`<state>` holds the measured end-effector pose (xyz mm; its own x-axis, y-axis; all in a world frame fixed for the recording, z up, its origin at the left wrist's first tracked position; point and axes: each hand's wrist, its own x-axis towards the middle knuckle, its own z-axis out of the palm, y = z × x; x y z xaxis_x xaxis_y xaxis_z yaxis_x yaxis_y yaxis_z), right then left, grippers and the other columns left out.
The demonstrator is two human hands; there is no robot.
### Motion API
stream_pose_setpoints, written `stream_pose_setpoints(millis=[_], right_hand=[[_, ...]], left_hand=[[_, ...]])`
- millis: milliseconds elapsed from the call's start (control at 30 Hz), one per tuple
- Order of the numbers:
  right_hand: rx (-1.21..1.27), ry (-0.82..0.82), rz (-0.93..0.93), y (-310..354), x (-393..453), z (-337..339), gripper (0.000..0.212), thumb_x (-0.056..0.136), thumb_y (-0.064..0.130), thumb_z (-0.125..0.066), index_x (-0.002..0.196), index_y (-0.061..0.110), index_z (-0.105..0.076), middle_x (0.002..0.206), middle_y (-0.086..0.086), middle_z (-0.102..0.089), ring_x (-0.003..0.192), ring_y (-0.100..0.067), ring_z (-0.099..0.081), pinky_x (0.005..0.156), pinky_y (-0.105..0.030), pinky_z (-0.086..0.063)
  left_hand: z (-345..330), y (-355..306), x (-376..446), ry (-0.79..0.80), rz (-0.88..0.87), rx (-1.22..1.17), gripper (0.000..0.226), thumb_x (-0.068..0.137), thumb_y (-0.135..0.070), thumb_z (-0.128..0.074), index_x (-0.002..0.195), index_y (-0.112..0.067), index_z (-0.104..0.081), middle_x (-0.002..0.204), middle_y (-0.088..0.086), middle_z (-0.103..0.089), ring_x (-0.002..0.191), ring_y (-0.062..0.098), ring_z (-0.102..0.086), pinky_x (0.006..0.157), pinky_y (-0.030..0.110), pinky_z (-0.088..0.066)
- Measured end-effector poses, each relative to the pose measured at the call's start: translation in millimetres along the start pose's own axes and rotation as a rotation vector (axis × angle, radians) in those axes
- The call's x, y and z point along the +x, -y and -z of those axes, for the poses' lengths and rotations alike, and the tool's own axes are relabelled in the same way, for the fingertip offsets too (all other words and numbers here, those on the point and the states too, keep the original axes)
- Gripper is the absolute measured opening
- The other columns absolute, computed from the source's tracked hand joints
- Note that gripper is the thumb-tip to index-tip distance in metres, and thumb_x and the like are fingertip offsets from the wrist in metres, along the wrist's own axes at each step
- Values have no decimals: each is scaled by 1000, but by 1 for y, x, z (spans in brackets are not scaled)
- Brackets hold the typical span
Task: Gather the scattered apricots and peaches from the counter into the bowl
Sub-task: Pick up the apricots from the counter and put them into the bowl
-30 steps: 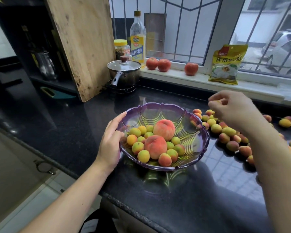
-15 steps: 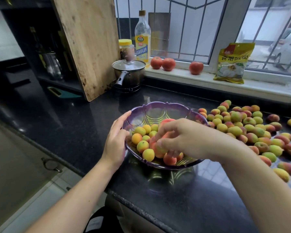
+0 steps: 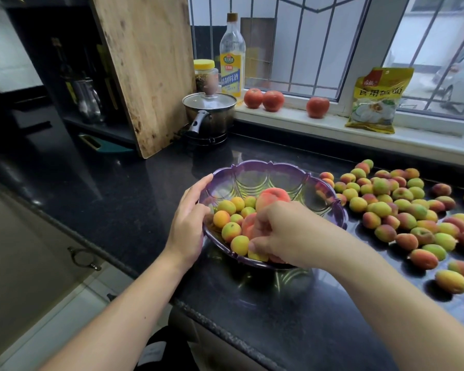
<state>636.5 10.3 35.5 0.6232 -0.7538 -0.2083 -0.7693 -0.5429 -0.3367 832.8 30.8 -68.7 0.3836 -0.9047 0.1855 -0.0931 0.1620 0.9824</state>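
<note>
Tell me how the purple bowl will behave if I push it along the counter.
The bowl looks like thin plastic, so probably light; the fruit inside adds some weight. On the glossy counter it would likely slide easily. The left hand rests on its rim, which suggests it needs steadying.

pot [image 3: 210, 113], three tomatoes [image 3: 272, 100], cutting board [image 3: 145, 68]
</note>
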Motion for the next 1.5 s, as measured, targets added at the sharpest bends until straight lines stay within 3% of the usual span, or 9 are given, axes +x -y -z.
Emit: stream_pose_setpoints(millis=[300, 500, 567, 700, 833, 967, 1100, 1300, 1500], right_hand=[[109, -14, 46, -6, -5, 9, 17, 88, 37, -75, 78, 30, -64, 86, 7, -67, 77, -11, -64, 61, -21, -46], [279, -654, -174, -62, -3, 50, 16, 98, 33, -60, 97, 20, -69, 82, 3, -65, 67, -14, -57, 54, -23, -39], [144, -628, -270, -83, 11, 40, 24, 100, 33, -55, 114, 18, -68, 103, -3, -68, 85, -21, -61, 67, -29, -44], [182, -413, -304, -100, 29, 21, 37, 105, 23, -41, 135, 12, -60, 129, -12, -65, 115, -32, -60, 97, -41, -51], [143, -326, -336, -95, 35, 15, 25, 101, 8, -45, 115, 7, -66, 100, -13, -69, 87, -29, -69, 75, -44, -63], [94, -267, -424, -87, 31, 17, 16, 101, 8, -50, 108, 0, -62, 102, -17, -67, 88, -29, -68, 66, -31, -56], [601, -189, -364, -104, 20, 29, 23, 105, 12, -46, 99, -1, -64, 89, -16, -74, 74, -25, -75, 73, -38, -63], [49, -681, -551, -157, 12, 47, 21, 101, 18, -54, 112, 16, -72, 100, -8, -66, 86, -26, -55, 72, -33, -44], [-438, -596, -462, -166, 47, 6, 29, 98, 39, -54, 111, 19, -70, 114, -9, -65, 103, -31, -53, 84, -39, -45]], left_hand=[[-2, -7, -5, 5, -38, -47, 66, 80, -18, -47, 146, -21, -54, 135, -11, -64, 117, -5, -65, 90, 14, -53], [11, -18, 21, -120, 187, -134, 34, 92, -5, -65, 125, -14, -60, 121, 5, -68, 105, 15, -72, 89, 33, -60], [14, -28, 30, -129, 370, -262, 9, 104, -16, -62, 112, -11, -65, 109, 10, -73, 92, 21, -75, 79, 36, -62], [3, -33, -7, -184, 489, -430, 37, 109, -35, -48, 118, -8, -72, 117, 12, -78, 109, 27, -75, 86, 41, -59], [-20, -24, -56, -196, 361, -565, 40, 107, -25, -44, 138, -9, -64, 129, 13, -74, 122, 30, -70, 105, 49, -52], [-25, -30, -27, -288, 400, -582, 33, 108, -20, -46, 114, -5, -75, 113, 16, -79, 107, 29, -76, 94, 44, -57], [-6, -29, 13, -240, 365, -550, 37, 101, -13, -42, 97, -10, -79, 108, 14, -78, 110, 32, -72, 92, 41, -56], [2, -14, 20, -226, 218, -504, 51, 100, -9, -38, 145, -15, -60, 139, 13, -68, 126, 31, -68, 110, 46, -51], [1, -10, 23, -232, 211, -463, 53, 100, -6, -36, 144, -19, -61, 140, 10, -67, 124, 29, -69, 106, 45, -53]])
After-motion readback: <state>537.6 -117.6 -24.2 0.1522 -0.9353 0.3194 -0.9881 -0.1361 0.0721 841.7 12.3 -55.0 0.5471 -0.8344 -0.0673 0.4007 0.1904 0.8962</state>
